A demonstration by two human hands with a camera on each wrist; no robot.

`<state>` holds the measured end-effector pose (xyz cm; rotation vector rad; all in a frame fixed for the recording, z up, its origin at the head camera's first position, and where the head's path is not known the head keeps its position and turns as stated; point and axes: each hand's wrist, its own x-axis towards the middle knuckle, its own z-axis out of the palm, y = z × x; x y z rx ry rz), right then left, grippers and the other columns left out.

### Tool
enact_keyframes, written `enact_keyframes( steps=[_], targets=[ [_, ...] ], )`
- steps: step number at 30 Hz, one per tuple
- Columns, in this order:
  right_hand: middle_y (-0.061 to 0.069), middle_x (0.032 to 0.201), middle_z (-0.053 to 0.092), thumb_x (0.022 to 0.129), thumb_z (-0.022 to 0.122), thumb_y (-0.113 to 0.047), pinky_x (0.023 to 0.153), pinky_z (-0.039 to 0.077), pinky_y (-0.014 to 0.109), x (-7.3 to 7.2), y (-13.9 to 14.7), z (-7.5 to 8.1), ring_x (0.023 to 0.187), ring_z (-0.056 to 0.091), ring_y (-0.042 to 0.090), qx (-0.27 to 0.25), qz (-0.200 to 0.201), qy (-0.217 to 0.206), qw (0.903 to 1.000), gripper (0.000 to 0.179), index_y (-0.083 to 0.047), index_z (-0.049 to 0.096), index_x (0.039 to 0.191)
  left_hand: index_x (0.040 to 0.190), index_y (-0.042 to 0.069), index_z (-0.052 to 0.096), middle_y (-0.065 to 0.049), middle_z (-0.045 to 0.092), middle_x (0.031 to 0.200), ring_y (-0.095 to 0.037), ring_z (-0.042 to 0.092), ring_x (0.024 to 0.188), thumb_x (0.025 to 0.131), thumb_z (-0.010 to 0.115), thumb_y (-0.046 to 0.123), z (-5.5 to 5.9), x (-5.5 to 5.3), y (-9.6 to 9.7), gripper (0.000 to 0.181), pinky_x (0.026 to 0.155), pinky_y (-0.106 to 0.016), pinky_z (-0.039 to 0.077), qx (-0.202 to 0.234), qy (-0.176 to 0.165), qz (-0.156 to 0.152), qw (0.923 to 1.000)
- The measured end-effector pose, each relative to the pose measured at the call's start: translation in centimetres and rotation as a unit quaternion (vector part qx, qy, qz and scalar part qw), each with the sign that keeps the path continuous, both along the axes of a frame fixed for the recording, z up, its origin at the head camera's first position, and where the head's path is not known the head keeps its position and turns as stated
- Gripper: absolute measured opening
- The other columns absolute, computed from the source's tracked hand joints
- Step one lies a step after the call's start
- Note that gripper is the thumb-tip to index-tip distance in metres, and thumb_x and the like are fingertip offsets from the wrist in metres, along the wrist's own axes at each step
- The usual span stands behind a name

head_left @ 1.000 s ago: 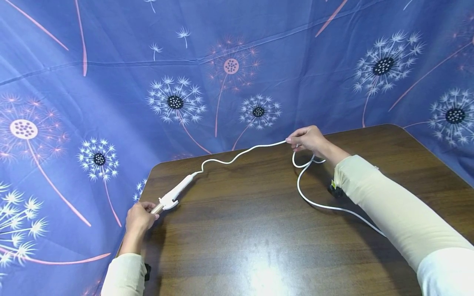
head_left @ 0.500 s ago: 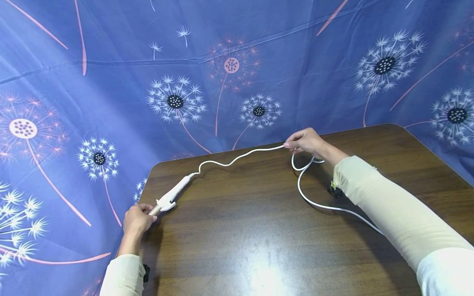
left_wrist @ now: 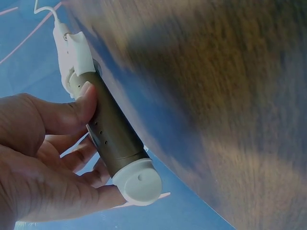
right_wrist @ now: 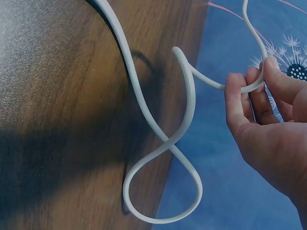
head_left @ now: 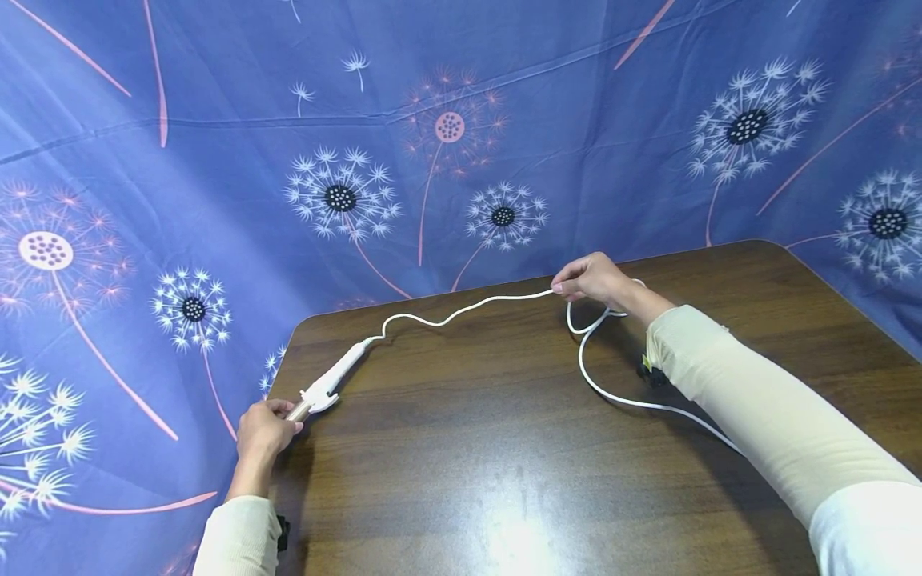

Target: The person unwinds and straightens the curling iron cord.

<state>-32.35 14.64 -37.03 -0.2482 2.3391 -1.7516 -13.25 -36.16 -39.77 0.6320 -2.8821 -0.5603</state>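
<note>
A curling iron [head_left: 333, 376] with a white handle and a gold-brown barrel slants at the table's left side. My left hand [head_left: 265, 430] grips it by the barrel. In the left wrist view, the thumb lies along the barrel [left_wrist: 117, 127] and the other fingers curl underneath, near the white end cap [left_wrist: 140, 183]. From the handle a white cord [head_left: 435, 323] runs in waves to my right hand [head_left: 594, 277], which pinches it between thumb and fingers near the far edge. In the right wrist view, the cord [right_wrist: 136, 91] crosses itself in a loop below that hand [right_wrist: 271, 108].
The dark wooden table [head_left: 461, 448] has its far and left edges close to both hands. A blue dandelion-print cloth [head_left: 245, 72] hangs behind and beside it. More cord [head_left: 670, 408] trails toward the right forearm and passes out of sight beneath it.
My left hand has shifted slightly left and down with the curling iron. The right hand has lowered a little, still pinching the cord, and a cord loop now shows behind its wrist.
</note>
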Motion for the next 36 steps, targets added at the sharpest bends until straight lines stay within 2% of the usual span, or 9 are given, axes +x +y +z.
enact_keyframes(
  steps=[8,12,17,23,30,36],
  targets=[
    [0.016,0.083,0.066,0.075,0.063,0.005,0.073,0.049,0.034,0.2,0.0,-0.4,0.067,0.063,0.016,-0.018,0.019,-0.010,0.9996,0.028,0.014,0.057,0.100,0.092,0.006,0.065,-0.018,0.061,0.086,-0.036,0.053,0.081,0.062,0.073,0.012,-0.2,0.2,-0.3,0.032,0.063,-0.042,0.038,-0.001,0.003,0.001,1.0000],
    [0.016,0.086,0.065,0.075,0.061,0.007,0.076,0.047,0.037,0.3,0.0,-0.8,0.070,0.064,0.016,-0.024,0.034,-0.017,0.9990,0.028,0.014,0.056,0.102,0.093,0.006,0.065,-0.019,0.061,0.087,-0.036,0.052,0.080,0.063,0.073,0.012,-0.2,0.3,-0.3,0.032,0.061,-0.041,0.037,0.003,0.000,0.006,1.0000],
    [0.014,0.091,0.064,0.076,0.060,0.008,0.081,0.044,0.042,0.5,-0.2,-1.1,0.082,0.062,0.030,-0.026,0.059,-0.026,0.9976,0.029,0.014,0.055,0.104,0.094,0.006,0.065,-0.020,0.061,0.089,-0.036,0.052,0.082,0.063,0.072,0.012,-0.3,0.3,-0.3,0.032,0.063,-0.043,0.038,0.002,-0.001,0.011,0.9999],
    [0.026,0.106,0.057,0.078,0.058,0.006,0.081,0.045,0.038,0.7,-0.6,-1.1,0.093,0.057,0.036,-0.026,0.097,-0.037,0.9943,0.033,0.016,0.051,0.108,0.093,0.005,0.065,-0.019,0.061,0.087,-0.037,0.052,0.082,0.063,0.073,0.012,-0.3,0.3,-0.4,0.032,0.064,-0.044,0.039,-0.001,0.001,0.009,1.0000],
    [0.013,0.098,0.063,0.078,0.060,0.003,0.084,0.044,0.036,1.1,-0.8,-1.0,0.097,0.056,0.032,0.003,0.134,-0.046,0.9899,0.033,0.011,0.054,0.109,0.093,0.004,0.065,-0.020,0.061,0.087,-0.040,0.052,0.082,0.063,0.073,0.013,-0.2,0.3,-0.4,0.032,0.065,-0.045,0.038,-0.008,-0.001,-0.005,1.0000],
    [0.016,0.102,0.061,0.078,0.062,-0.001,0.083,0.045,0.034,1.3,-0.9,-0.7,0.096,0.057,0.031,0.004,0.141,-0.042,0.9892,0.034,0.010,0.054,0.109,0.094,0.004,0.065,-0.020,0.062,0.092,-0.041,0.052,0.084,0.064,0.073,0.015,-0.1,0.4,-0.5,0.034,0.066,-0.045,0.038,-0.003,-0.001,-0.002,1.0000]
  ],
)
